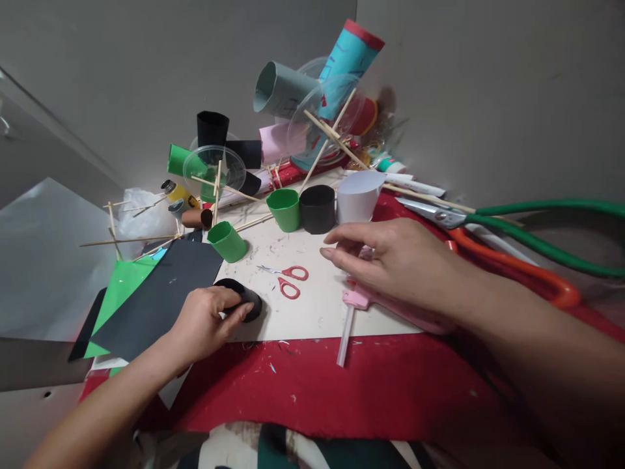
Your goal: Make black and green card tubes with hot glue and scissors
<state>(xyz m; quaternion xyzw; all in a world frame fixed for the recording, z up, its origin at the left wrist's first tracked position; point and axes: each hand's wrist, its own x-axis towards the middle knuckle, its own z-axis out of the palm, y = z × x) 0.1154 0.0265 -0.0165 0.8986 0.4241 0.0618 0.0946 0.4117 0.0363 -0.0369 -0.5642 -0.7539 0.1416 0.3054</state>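
Left hand (pixel 208 319) in a pinch on black tube (pixel 254 305) — right hand (pixel 393 257), fingers apart, above pink glue gun (pixel 360 299)

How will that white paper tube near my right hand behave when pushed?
The white paper tube looks thin-walled, so it's probably light and easily dented. It stands upright, so a push may slide or tip it rather than roll it. The black tube close beside it might get nudged.
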